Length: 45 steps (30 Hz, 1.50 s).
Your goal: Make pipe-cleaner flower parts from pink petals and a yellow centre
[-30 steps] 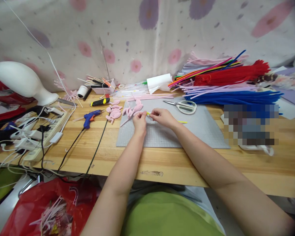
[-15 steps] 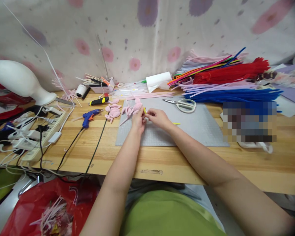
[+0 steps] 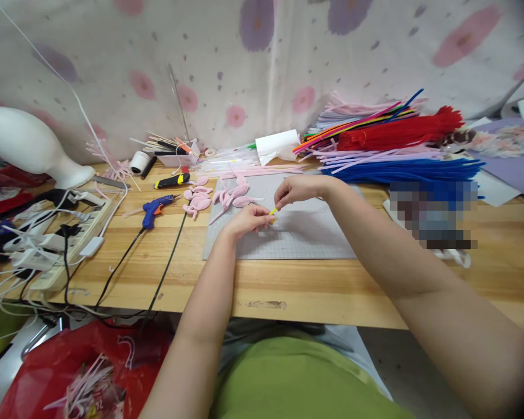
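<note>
My left hand (image 3: 250,220) hovers over the grey cutting mat (image 3: 262,249), thumb and fingers pinched on a short yellow pipe cleaner (image 3: 273,213). My right hand (image 3: 293,191) comes from above and grips the upper end of that same piece with its fingertips. Just behind the left hand lie pink shaped pipe-cleaner pieces (image 3: 239,190) on the mat. More pink looped pieces (image 3: 197,201) rest on the wood left of it. The lower end of the yellow piece is partly covered by my left fingers.
A blue glue gun (image 3: 151,212) and yellow-black cutter (image 3: 172,181) lie left. Red pipe cleaners (image 3: 402,131) and blue ones (image 3: 402,170) are stacked at back right. A power strip (image 3: 70,244) with tangled cords sits far left, near a white foam head (image 3: 24,137).
My left hand has moved right, away from the pink pieces. The right hand has risen, its wrist bent higher. My right forearm now covers where the scissors lay.
</note>
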Available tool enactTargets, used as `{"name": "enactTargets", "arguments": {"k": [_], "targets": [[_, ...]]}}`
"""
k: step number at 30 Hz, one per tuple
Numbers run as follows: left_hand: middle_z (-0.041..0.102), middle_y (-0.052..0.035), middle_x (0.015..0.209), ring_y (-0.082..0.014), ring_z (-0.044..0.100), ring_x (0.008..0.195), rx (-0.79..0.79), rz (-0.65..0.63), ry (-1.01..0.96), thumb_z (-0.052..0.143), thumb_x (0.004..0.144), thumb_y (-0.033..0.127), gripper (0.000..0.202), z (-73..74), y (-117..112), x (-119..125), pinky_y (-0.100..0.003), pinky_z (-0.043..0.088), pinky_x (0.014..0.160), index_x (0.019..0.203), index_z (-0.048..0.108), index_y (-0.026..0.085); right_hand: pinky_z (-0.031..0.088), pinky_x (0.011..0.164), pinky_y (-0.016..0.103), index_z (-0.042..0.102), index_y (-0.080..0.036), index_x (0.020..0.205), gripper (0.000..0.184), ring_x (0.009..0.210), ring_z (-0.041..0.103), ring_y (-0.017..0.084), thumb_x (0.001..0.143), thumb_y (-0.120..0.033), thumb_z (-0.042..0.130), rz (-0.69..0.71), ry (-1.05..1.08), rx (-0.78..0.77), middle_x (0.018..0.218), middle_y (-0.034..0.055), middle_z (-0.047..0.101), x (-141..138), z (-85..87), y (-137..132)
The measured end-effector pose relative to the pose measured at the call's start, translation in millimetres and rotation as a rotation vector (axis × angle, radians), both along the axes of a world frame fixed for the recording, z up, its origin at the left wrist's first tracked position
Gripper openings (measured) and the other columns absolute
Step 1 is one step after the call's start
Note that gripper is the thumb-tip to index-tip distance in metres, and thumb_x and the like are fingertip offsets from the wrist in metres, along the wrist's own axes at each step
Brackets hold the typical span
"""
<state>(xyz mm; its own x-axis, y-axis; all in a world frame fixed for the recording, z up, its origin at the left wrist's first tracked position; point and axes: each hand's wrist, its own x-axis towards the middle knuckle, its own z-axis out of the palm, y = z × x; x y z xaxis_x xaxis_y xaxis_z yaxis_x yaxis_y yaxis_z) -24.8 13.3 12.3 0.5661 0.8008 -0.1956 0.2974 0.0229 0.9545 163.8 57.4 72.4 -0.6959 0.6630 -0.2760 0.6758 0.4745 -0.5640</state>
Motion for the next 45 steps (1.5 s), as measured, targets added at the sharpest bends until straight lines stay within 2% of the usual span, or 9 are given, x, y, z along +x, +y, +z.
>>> {"name": "enactTargets", "arguments": {"k": [6, 10, 14, 18, 24, 32, 40, 42, 45], "targets": [[0.036, 0.0053, 0.047, -0.0034, 0.028, 0.046, 0.135, 0.065, 0.027, 0.068, 0.058, 0.042, 0.033, -8.4, 0, 3, -0.021, 0.017, 0.045, 0.053, 0.055, 0.012, 0.03, 0.057, 0.023, 0.07, -0.019, 0.077, 0.033, 0.06, 0.047, 0.01, 0.064, -0.046, 0.059, 0.036, -0.022, 0.005, 0.065, -0.0007, 0.061, -8, -5.6, 2], [0.032, 0.0066, 0.045, -0.0032, 0.023, 0.044, 0.07, 0.27, -0.01, 0.068, 0.057, 0.041, 0.031, -10.1, -1, 7, -0.022, 0.014, 0.046, 0.054, 0.055, 0.013, 0.029, 0.055, 0.023, 0.069, -0.018, 0.076, 0.032, 0.059, 0.046, 0.01, 0.066, -0.045, 0.058, -0.041, 0.01, 0.027, 0.063, -0.0004, 0.059, -4, -2.8, -1], [0.032, 0.0072, 0.045, -0.0027, 0.023, 0.044, -0.03, 0.512, -0.169, 0.069, 0.058, 0.037, 0.027, -9.7, 1, 11, -0.021, 0.014, 0.044, 0.059, 0.057, 0.013, 0.028, 0.054, 0.023, 0.068, -0.017, 0.077, 0.031, 0.058, 0.044, 0.01, 0.069, -0.043, 0.055, -0.144, 0.051, 0.125, 0.061, -0.0002, 0.057, 0, -1.8, -5], [0.024, 0.0093, 0.044, -0.0013, 0.017, 0.039, -0.137, 0.621, -0.377, 0.069, 0.059, 0.036, 0.027, -9.7, 3, 12, -0.02, 0.01, 0.04, 0.061, 0.053, 0.013, 0.027, 0.056, 0.024, 0.068, -0.016, 0.074, 0.025, 0.059, 0.045, 0.011, 0.072, -0.036, 0.053, -0.221, 0.085, 0.284, 0.063, 0.0005, 0.059, -3, -6.2, -14], [0.031, 0.0092, 0.046, 0.0002, 0.019, 0.037, -0.151, 0.823, -0.568, 0.069, 0.063, 0.029, 0.025, -9.0, 7, 14, -0.018, 0.01, 0.037, 0.062, 0.049, 0.014, 0.026, 0.056, 0.024, 0.069, -0.019, 0.076, 0.024, 0.062, 0.048, 0.012, 0.075, -0.033, 0.05, -0.349, 0.131, 0.431, 0.067, 0.0012, 0.063, -16, -21.0, -34], [0.027, 0.0089, 0.047, 0.0004, 0.018, 0.036, -0.326, 0.84, -0.884, 0.063, 0.072, 0.021, 0.025, -3.2, 6, 17, -0.015, 0.013, 0.033, 0.059, 0.043, 0.014, 0.028, 0.059, 0.023, 0.067, -0.019, 0.076, 0.026, 0.07, 0.054, 0.013, 0.079, -0.033, 0.046, -0.383, 0.211, 0.489, 0.077, 0.003, 0.067, -32, -48.3, -45], [0.027, 0.0081, 0.044, 0.0001, 0.019, 0.035, -0.405, 0.918, -0.975, 0.052, 0.081, 0.024, 0.034, -3.3, 12, 9, -0.014, 0.019, 0.034, 0.054, 0.036, 0.015, 0.031, 0.065, 0.026, 0.065, -0.019, 0.085, 0.026, 0.087, 0.056, 0.018, 0.082, -0.023, 0.039, -0.311, 0.122, 0.642, 0.092, 0.0075, 0.067, -67, -63.3, -57], [0.029, 0.0083, 0.044, 0.0003, 0.022, 0.035, -0.378, 0.939, -0.974, 0.054, 0.08, 0.024, 0.031, -2.6, 13, 8, -0.014, 0.022, 0.036, 0.055, 0.038, 0.015, 0.032, 0.065, 0.026, 0.065, -0.02, 0.088, 0.027, 0.087, 0.056, 0.018, 0.083, -0.028, 0.039, -0.349, 0.151, 0.604, 0.094, 0.0074, 0.066, -69, -63.1, -56], [0.035, 0.008, 0.047, 0.0005, 0.028, 0.038, -0.296, 0.933, -0.898, 0.059, 0.076, 0.025, 0.024, -2.4, 10, 11, -0.013, 0.026, 0.039, 0.06, 0.045, 0.014, 0.034, 0.061, 0.024, 0.063, -0.022, 0.094, 0.029, 0.076, 0.057, 0.016, 0.081, -0.038, 0.043, -0.46, 0.28, 0.415, 0.086, 0.0047, 0.066, -64, -60.6, -48]]}}
